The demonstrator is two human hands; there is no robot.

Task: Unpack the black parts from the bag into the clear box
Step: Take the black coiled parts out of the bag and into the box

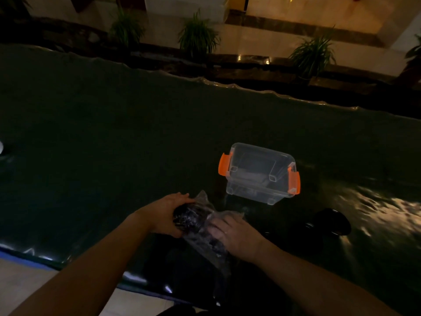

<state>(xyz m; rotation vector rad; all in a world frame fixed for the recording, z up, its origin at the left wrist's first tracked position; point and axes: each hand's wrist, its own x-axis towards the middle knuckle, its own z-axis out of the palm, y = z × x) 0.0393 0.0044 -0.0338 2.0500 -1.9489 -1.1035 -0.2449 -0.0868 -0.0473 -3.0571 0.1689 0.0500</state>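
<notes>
Clear plastic, a bag [200,226] of black parts [186,218], is gripped near the tabletop's [114,133] near edge: left hand [163,216] fingers curled around it, right hand [234,236] pressed on it, fingers closed on the film. Nothing looks unpacked yet. Beyond, the clear box [259,173] is seen lidded (orange latches; contents cannot be told).

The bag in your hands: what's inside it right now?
A heap of small black parts shows through the clear bag, bunched near the left hand. The right hand covers the rest, so what lies under it cannot be seen.
</notes>
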